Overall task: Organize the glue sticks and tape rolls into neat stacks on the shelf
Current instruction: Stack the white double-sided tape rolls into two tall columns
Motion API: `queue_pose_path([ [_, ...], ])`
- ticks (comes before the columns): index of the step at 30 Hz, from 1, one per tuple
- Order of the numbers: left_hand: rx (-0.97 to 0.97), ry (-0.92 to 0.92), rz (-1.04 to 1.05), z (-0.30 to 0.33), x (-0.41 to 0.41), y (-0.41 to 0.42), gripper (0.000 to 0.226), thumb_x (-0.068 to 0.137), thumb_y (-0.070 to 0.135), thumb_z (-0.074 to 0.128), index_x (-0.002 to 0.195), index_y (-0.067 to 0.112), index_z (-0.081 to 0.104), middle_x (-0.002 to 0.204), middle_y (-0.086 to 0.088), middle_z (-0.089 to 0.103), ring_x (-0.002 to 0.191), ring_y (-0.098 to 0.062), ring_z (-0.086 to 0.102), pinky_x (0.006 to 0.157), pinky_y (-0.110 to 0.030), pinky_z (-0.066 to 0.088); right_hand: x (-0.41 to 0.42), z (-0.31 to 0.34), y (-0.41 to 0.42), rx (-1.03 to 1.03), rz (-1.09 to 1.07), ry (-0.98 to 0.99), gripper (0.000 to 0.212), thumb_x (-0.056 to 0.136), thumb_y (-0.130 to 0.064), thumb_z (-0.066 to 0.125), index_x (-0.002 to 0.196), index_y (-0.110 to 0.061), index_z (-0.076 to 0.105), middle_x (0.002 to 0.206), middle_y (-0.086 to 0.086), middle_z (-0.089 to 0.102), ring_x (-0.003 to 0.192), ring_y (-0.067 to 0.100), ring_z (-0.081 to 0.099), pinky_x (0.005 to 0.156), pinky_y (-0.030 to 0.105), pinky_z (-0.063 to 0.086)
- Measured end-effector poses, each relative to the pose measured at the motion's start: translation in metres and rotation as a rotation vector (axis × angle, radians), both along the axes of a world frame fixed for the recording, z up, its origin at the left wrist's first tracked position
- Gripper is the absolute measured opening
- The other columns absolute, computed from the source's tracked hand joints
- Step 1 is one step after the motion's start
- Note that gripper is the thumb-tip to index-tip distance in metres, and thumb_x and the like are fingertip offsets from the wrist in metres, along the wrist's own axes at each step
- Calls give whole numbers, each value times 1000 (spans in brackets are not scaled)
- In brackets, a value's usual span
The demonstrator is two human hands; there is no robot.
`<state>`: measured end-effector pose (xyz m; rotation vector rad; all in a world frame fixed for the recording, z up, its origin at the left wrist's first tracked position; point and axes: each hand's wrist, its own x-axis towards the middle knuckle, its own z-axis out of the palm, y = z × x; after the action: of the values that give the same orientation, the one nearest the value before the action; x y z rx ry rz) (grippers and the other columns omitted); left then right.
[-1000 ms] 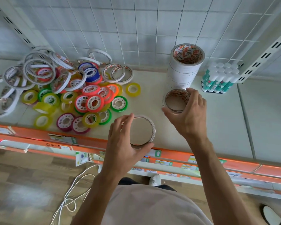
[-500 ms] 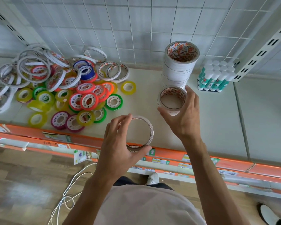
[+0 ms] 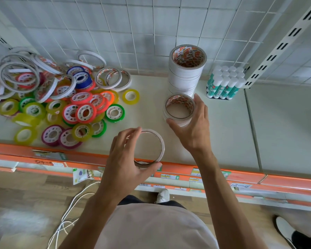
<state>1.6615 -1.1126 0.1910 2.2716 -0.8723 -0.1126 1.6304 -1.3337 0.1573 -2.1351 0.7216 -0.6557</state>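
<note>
The left hand (image 3: 126,159) grasps a thin tape ring (image 3: 151,147) near the shelf (image 3: 223,141) edge. The short stack (image 3: 180,109) it likely belongs on stands just far-right of it, steadied by the right hand (image 3: 190,130), fingers curled around it.

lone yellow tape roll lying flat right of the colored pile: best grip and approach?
Pinch the yellow tape roll across its outer rim, coming straight down from above. It lies flat on the shelf with its hole facing up and a gap to the pile, so both sides of the rim look reachable. One finger in the hole with the thumb outside should also work.
</note>
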Motion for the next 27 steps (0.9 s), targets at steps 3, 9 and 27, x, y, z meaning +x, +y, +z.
queue_pose_path([
  [3, -6, 11, -10, 0, 0, -4, 96, 67, 51, 87, 146, 15, 46, 139, 4, 44, 132, -13, 42, 105, -39, 45, 1, -1, 0, 30, -7, 4, 101, 70, -36, 87, 150, -12, 31, 138, 6, 45, 129, 18, 40, 107, 21, 30],
  [9, -15, 7, -13, -4, 1, -3, 96, 67, 51, 86, 146, 15, 45, 140, 3, 44, 132, -14, 42, 101, -44, 49, 1, -2, -2, 52, -19, -7, 104, 67, -38, 89, 150, -13, 31, 138, 4, 45, 129, 16, 41, 108, 21, 32],
  [27, -22, 5, 38, 1, 12, -6, 96, 69, 49, 87, 147, 14, 44, 140, 4, 43, 131, -17, 42, 105, -31, 40, 0, 1, -9, 73, -12, 15, 109, 63, -45, 90, 150, -17, 30, 136, 0, 52, 125, 11, 47, 105, 33, 43],
])
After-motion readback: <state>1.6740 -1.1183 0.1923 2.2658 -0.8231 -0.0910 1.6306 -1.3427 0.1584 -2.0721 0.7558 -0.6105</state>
